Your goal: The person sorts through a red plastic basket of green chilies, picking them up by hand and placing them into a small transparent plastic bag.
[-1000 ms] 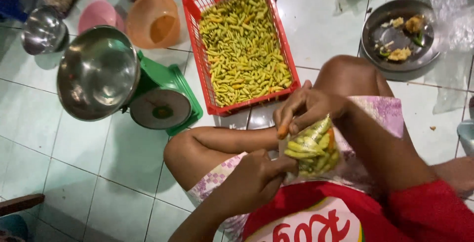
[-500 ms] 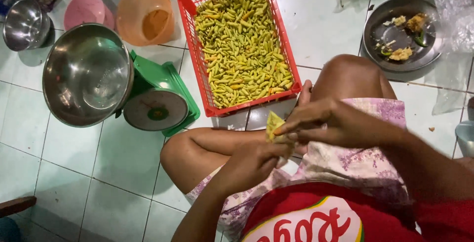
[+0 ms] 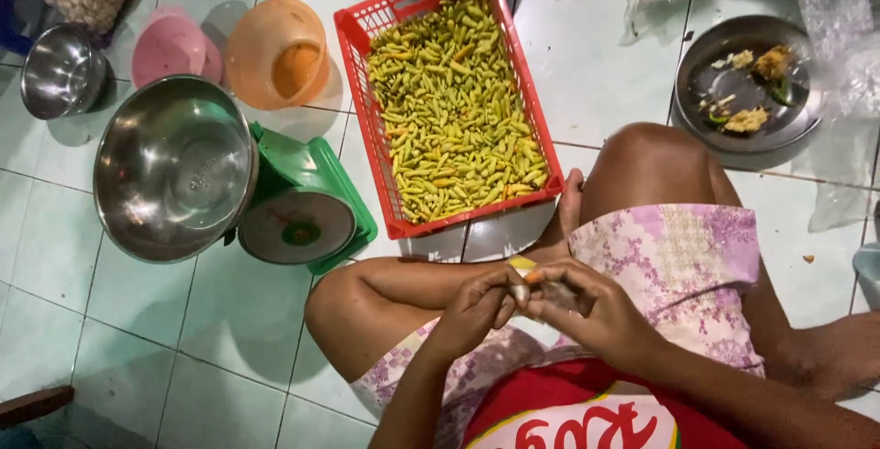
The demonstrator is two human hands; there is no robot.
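Tiled floor (image 3: 110,339), red crate (image 3: 367,119) full of green chillies (image 3: 454,110); left hand (image 3: 472,307) and right hand (image 3: 587,307) pinched together on a small bag (image 3: 541,291).

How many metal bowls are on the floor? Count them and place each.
2. A large metal bowl sits on the green scale; a small metal bowl stands at far left. Others may be out of view.

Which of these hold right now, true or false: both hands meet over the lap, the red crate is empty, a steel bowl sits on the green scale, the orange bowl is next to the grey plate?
1. Left hand and right hand meet over the lap: true.
2. The red crate is empty: false, it holds yellow-green chillies.
3. A steel bowl sits on the green scale: true.
4. The orange bowl is next to the grey plate: false, the crate lies between them.
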